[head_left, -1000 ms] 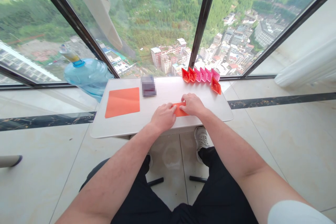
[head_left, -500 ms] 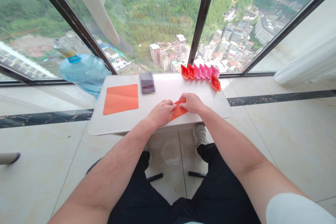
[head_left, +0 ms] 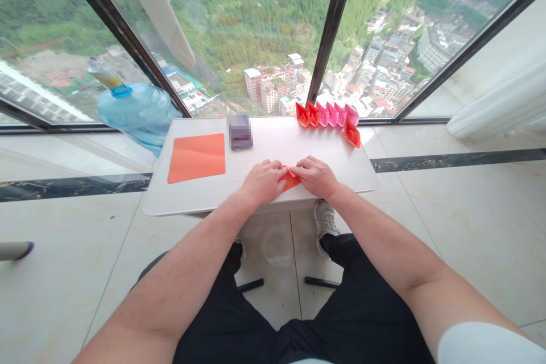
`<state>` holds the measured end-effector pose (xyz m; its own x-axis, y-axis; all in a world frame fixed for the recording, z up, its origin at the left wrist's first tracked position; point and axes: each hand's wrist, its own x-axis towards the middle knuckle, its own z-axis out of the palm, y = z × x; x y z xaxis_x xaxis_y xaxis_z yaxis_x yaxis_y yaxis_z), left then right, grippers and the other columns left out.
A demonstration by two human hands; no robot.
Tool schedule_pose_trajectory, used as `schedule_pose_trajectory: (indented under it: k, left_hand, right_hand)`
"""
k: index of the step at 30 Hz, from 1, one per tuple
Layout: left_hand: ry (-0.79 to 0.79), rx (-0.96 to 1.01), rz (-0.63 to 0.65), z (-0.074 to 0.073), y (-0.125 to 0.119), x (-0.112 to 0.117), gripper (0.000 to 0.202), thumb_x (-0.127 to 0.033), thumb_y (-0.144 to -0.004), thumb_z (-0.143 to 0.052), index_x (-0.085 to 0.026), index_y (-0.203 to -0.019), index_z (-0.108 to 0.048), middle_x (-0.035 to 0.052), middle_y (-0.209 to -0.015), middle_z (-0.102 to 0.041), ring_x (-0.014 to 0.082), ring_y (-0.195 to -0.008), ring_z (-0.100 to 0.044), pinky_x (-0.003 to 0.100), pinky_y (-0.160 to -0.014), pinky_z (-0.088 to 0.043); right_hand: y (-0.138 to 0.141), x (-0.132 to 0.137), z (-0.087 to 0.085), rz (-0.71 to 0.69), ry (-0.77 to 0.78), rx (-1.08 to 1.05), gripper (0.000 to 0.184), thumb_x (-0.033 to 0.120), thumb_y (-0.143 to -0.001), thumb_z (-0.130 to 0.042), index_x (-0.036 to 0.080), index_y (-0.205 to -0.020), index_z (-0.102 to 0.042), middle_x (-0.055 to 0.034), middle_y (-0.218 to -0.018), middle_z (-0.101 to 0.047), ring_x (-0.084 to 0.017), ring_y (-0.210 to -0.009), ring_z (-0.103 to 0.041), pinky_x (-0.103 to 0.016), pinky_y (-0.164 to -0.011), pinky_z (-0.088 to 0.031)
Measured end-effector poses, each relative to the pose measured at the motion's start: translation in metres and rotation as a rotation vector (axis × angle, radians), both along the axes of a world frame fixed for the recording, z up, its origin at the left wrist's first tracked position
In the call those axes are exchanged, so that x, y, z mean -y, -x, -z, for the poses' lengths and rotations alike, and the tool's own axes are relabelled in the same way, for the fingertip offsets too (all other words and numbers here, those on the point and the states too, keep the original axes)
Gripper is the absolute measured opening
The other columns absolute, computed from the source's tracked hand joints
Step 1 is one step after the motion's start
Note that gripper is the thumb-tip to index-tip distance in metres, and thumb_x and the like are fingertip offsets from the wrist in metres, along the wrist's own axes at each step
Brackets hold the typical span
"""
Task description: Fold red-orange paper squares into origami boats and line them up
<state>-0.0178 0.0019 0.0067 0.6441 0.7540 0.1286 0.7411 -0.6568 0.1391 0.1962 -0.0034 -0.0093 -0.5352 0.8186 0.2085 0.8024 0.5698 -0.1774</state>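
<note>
A small folded piece of orange paper (head_left: 290,181) lies near the table's front edge, partly covered by my fingers. My left hand (head_left: 265,182) grips its left side, fingertips on the paper. From the right, my right hand (head_left: 316,176) pinches a raised flap at the paper's upper edge. Farther back at the right, several red and pink folded paper boats (head_left: 328,115) stand in a row, with one more orange-red boat (head_left: 352,134) in front of the row's right end. A flat stack or sheet of orange paper (head_left: 197,158) rests at the table's left.
The white table (head_left: 205,198) has rounded corners and stands against tall windows. A blurred dark box-like thing (head_left: 240,132) sits near its back edge. Behind the left corner is a large blue water bottle (head_left: 136,111). My shoes (head_left: 326,222) are beneath the table.
My right hand has shifted slightly right and toward me, its fingers now reaching leftward to the paper's top edge. A flap there has been turned over, and less of the orange paper shows.
</note>
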Motion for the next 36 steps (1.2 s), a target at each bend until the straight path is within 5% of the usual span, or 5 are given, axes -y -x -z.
schedule_pose_trajectory:
  k: [14, 22, 36]
  left_hand:
    - [0.012, 0.044, -0.029, -0.0025, 0.0005, 0.0025, 0.039, -0.027, -0.088, -0.056, -0.024, -0.126, -0.065, 0.0073, -0.111, -0.07, 0.0252, -0.1, -0.061, 0.039, -0.092, -0.046]
    - [-0.01, 0.014, -0.013, -0.0033, 0.0011, 0.0028, 0.029, -0.029, -0.092, -0.052, -0.026, -0.112, -0.073, 0.0069, -0.109, -0.069, 0.0236, -0.094, -0.06, 0.039, -0.087, -0.046]
    - [-0.011, -0.002, 0.0, -0.0052, 0.0017, 0.003, 0.031, -0.031, -0.093, -0.051, -0.027, -0.114, -0.073, 0.0081, -0.107, -0.068, 0.0237, -0.093, -0.06, 0.038, -0.086, -0.045]
  right_hand:
    - [-0.0029, 0.0064, -0.0093, -0.118, -0.008, 0.053, 0.036, 0.013, -0.094, -0.045, 0.02, -0.12, -0.069, -0.0109, -0.114, -0.066, -0.024, -0.1, -0.05, -0.036, -0.091, -0.041]
    - [-0.0074, 0.005, -0.0058, -0.195, -0.105, -0.005, 0.032, 0.013, -0.09, -0.051, 0.02, -0.114, -0.07, -0.0103, -0.108, -0.067, -0.023, -0.094, -0.05, -0.037, -0.085, -0.042]
    - [-0.0079, 0.0047, -0.007, -0.202, -0.088, 0.032, 0.032, 0.018, -0.093, -0.05, 0.02, -0.119, -0.069, -0.0117, -0.112, -0.065, -0.024, -0.097, -0.05, -0.038, -0.086, -0.041]
